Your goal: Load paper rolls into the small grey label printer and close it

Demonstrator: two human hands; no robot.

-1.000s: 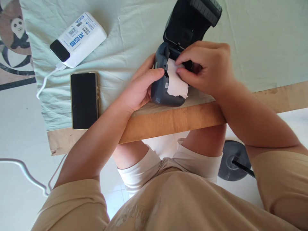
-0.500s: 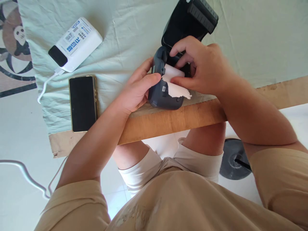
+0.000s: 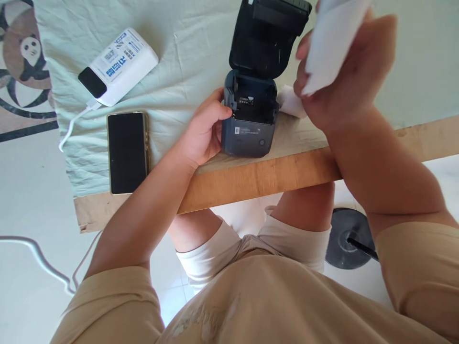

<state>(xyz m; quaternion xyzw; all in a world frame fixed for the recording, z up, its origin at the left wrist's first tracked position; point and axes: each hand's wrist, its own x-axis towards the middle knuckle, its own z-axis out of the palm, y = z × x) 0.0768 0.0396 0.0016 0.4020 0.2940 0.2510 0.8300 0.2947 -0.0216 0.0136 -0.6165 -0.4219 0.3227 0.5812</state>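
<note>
A dark portable printer (image 3: pixel 247 141), likely a thermal receipt printer, lies near the table's front edge. Its black lid (image 3: pixel 267 40) is swung back, and a small label shows inside the bare compartment. My left hand (image 3: pixel 206 126) grips the printer's left side, thumb on the rim. Raised to the right of the lid, my right hand (image 3: pixel 353 76) is closed on white paper (image 3: pixel 332 43), which hides part of the fingers. A smaller white paper piece (image 3: pixel 292 101) shows beside the printer's right side; whether it joins the held paper I cannot tell.
On the left of the green tablecloth (image 3: pixel 186 57) lie a white power bank (image 3: pixel 125 62) with a cable plugged in and a dark-screened phone (image 3: pixel 127 153). The wooden table edge (image 3: pixel 258 179) runs across in front of my body. A round black base (image 3: pixel 347 239) stands on the floor.
My right hand has moved up and right, away from the printer, with the white paper. The paper roll is out of the compartment. My left hand still holds the printer.
</note>
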